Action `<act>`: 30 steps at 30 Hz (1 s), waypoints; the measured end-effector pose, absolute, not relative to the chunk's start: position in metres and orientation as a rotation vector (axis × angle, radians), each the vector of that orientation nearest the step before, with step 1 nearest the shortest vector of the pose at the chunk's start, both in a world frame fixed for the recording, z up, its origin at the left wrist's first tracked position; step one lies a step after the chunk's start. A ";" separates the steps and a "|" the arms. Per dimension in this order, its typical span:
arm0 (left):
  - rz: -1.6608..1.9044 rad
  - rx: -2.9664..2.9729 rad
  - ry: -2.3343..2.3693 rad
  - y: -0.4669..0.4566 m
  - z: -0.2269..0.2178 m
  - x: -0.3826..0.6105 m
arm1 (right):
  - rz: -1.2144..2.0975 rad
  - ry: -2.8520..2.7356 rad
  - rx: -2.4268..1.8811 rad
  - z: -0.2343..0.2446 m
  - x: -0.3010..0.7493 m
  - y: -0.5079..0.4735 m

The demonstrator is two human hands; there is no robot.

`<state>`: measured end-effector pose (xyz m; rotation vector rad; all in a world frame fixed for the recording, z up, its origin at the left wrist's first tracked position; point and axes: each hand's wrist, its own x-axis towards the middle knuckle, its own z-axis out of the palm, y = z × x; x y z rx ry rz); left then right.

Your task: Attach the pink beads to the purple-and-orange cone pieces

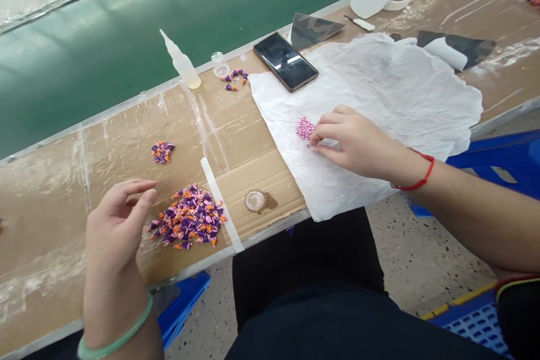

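Observation:
My right hand rests on a crumpled white paper sheet, fingertips pinched together at a small cluster of pink pieces; what the fingers hold is too small to make out. My left hand hovers over the cardboard-covered table, fingers loosely curled and apart, holding nothing. It is just left of a pile of several purple and orange pieces. A smaller heap of the same pieces lies farther back.
A glue bottle, a small clear jar with a few purple pieces beside it, and a black phone lie at the back. A small clear dish and a white strip sit near the front edge. Blue plastic crates stand right.

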<state>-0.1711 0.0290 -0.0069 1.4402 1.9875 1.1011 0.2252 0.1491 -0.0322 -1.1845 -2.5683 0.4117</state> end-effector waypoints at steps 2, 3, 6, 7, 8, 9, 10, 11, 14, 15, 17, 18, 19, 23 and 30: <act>1.096 1.458 2.001 0.032 -0.008 -0.175 | 0.429 -2.578 -1.166 -0.035 0.223 0.150; 1.079 1.451 2.028 0.034 -0.008 -0.177 | 0.430 -2.580 -1.160 -0.036 0.223 0.150; 0.937 1.407 2.162 0.044 -0.010 -0.182 | 0.410 -2.574 -1.122 -0.038 0.221 0.151; 0.871 1.404 2.205 0.048 -0.010 -0.183 | 0.397 -2.566 -1.094 -0.039 0.221 0.151; 0.812 1.411 2.239 0.053 -0.010 -0.184 | 0.387 -2.563 -1.063 -0.039 0.221 0.151; 0.758 1.425 2.260 0.058 -0.010 -0.185 | 0.375 -2.561 -1.028 -0.040 0.222 0.151; 0.717 1.441 2.271 0.064 -0.011 -0.187 | 0.360 -2.561 -0.995 -0.042 0.223 0.152; 0.697 1.453 2.279 0.070 -0.011 -0.189 | 0.346 -2.571 -0.967 -0.044 0.224 0.153; 0.670 1.455 2.303 0.089 -0.013 -0.194 | 0.289 -2.562 -0.909 -0.051 0.226 0.156; 0.666 1.450 2.322 0.094 -0.013 -0.196 | 0.284 -2.554 -0.908 -0.052 0.226 0.156; 0.667 1.437 2.372 0.102 -0.014 -0.197 | 0.300 -2.555 -0.924 -0.053 0.226 0.156; 0.671 1.430 2.398 0.105 -0.014 -0.197 | 0.303 -2.550 -0.933 -0.052 0.226 0.155; 0.670 1.422 2.419 0.107 -0.015 -0.197 | 0.306 -2.547 -0.938 -0.052 0.226 0.154; 0.571 1.407 2.449 0.109 -0.017 -0.193 | 0.289 -2.538 -0.927 -0.051 0.225 0.153; 0.456 1.475 2.451 0.115 -0.020 -0.191 | 0.269 -2.541 -0.927 -0.049 0.226 0.149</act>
